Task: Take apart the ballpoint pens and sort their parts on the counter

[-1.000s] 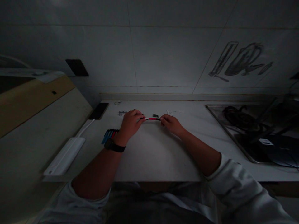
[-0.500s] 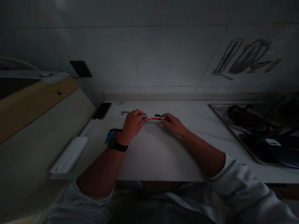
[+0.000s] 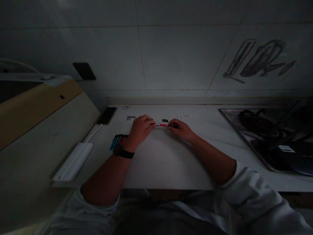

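Note:
Between my two hands a slim red pen (image 3: pixel 161 125) lies level, just above the white counter (image 3: pixel 168 163). The fingers of my left hand (image 3: pixel 141 126) pinch its left end. My right hand (image 3: pixel 180 128) is closed around its dark right end, and the fingers hide that tip. Beside my left wrist lies a row of blue and red pen parts (image 3: pixel 118 141) with dark ends. Several small springs (image 3: pixel 131 117) sit behind my left hand. A group of small black pieces (image 3: pixel 165 120) rests behind the pen. Thin white sticks (image 3: pixel 180 117) lie behind my right hand.
At the left are a phone (image 3: pixel 109 116) and a white power strip (image 3: pixel 73 162) with its cable. A ring-shaped item (image 3: pixel 126 107) lies near the wall. On the right a gas stove (image 3: pixel 246 137) is set into the counter. A pale panel (image 3: pixel 56 130) slopes along the left.
My right fingers have closed further over the pen's right end, where a pale tip showed before. Both hands stay in nearly the same place.

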A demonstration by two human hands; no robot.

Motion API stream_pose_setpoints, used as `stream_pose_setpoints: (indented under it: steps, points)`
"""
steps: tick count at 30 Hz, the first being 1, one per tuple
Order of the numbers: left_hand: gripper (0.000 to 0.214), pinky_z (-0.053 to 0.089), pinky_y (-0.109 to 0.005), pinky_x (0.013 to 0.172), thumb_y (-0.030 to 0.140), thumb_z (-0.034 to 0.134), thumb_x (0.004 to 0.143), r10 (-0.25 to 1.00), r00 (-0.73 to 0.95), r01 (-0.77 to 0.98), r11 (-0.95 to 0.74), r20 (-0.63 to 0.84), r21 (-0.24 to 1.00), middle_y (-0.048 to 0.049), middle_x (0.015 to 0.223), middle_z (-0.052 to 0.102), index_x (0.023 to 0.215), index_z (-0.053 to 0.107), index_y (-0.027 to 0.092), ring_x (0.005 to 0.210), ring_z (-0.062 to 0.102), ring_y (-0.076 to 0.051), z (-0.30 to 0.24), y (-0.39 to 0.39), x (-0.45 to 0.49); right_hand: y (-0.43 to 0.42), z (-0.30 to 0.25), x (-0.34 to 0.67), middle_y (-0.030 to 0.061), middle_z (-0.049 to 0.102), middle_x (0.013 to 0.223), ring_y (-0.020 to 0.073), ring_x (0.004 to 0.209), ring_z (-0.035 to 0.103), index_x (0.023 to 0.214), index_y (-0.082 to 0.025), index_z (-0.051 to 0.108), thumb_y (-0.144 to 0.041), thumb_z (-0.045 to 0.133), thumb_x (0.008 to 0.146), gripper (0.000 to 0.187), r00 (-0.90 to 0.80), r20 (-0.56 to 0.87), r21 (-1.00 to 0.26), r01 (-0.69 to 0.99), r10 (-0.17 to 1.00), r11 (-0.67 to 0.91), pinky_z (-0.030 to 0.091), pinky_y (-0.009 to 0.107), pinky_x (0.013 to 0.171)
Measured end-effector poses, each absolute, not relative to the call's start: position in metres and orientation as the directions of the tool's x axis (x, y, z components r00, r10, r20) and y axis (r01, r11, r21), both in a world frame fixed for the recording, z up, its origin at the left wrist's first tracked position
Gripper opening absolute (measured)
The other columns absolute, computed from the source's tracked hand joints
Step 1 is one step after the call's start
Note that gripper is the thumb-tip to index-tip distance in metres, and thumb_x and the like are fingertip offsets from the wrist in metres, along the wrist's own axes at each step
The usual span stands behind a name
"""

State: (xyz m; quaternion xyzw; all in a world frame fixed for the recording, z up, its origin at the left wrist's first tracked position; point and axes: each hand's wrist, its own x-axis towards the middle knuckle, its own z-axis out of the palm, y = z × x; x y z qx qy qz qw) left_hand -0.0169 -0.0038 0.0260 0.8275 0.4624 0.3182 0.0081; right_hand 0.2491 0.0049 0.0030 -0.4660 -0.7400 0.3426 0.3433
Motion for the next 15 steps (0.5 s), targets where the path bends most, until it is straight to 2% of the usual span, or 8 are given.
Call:
stream_pose_setpoints:
  steps: [4,10,15]
  points:
    - [0.012,0.053,-0.039,0.092,0.03,0.071,0.095,0.771,0.375,0.708,-0.597,0.515,0.378,-0.0049,0.104,0.071,0.103,0.079,0.025,0.098,0.067,-0.021,0.025,-0.004,-0.015,0.005,0.005,0.25,0.0004,0.066,0.074,0.0156,0.066,0.055,0.102,-0.022,0.075,-0.053,0.064,0.09,0.035,-0.344,0.189,-0.812,0.472,0.92,0.343,0.041,0.028,0.064]
    - [0.015,0.055,-0.035,0.091,0.028,0.069,0.096,0.83,0.221,0.573,-0.535,0.512,0.621,-0.0044,0.103,0.072,0.107,0.079,0.025,0.099,0.068,-0.019,0.029,-0.001,-0.018,0.008,0.012,0.254,0.0037,0.072,0.084,0.0187,0.076,0.062,0.092,-0.022,0.076,-0.054,0.066,0.088,0.034,-0.247,0.281,-0.829,0.425,0.928,0.364,0.046,0.031,0.071]
    - [0.017,0.056,-0.034,0.093,0.025,0.068,0.095,0.879,0.1,0.511,-0.447,0.465,0.734,-0.0057,0.108,0.074,0.109,0.078,0.023,0.103,0.07,-0.019,0.031,0.006,-0.026,0.013,0.012,0.26,0.0046,0.073,0.084,0.0194,0.076,0.063,0.091,-0.022,0.075,-0.051,0.066,0.087,0.031,-0.179,0.299,-0.819,0.456,0.937,0.349,0.047,0.032,0.072]
